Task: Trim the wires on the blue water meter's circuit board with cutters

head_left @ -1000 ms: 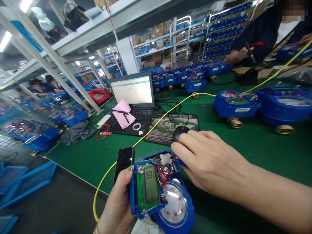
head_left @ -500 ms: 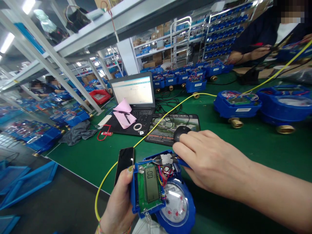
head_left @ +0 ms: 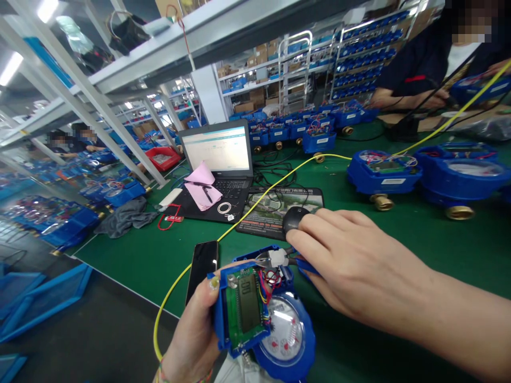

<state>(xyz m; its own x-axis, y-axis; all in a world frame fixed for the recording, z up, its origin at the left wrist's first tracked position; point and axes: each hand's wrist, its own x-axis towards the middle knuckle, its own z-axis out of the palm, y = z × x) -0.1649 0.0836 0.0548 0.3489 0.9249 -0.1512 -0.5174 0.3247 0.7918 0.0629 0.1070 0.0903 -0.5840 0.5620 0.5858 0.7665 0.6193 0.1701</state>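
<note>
My left hand (head_left: 195,325) is closed around the edge of a display module (head_left: 248,306), a green circuit board with an LCD in a blue housing. Its thumb presses on the upper left corner. Red, yellow and blue wires run from the board into the open blue water meter (head_left: 308,340), whose round clear dial has red pointers. In my right hand (head_left: 351,260) is a pair of blue-handled cutting pliers (head_left: 276,259). The metal jaws lie just above the module's top edge, over the meter's wire compartment; what they touch is hard to make out.
A black phone (head_left: 202,266) lies left of the meter, beside a yellow cable (head_left: 263,198). Behind are a laptop (head_left: 217,151), a mouse (head_left: 296,218) on a printed mouse pad (head_left: 255,213), and several meters (head_left: 385,173). Across the bench another person works.
My right hand and the pliers have shifted slightly right, showing more of the handles. The display module has tilted a little, and its digits look fainter.
</note>
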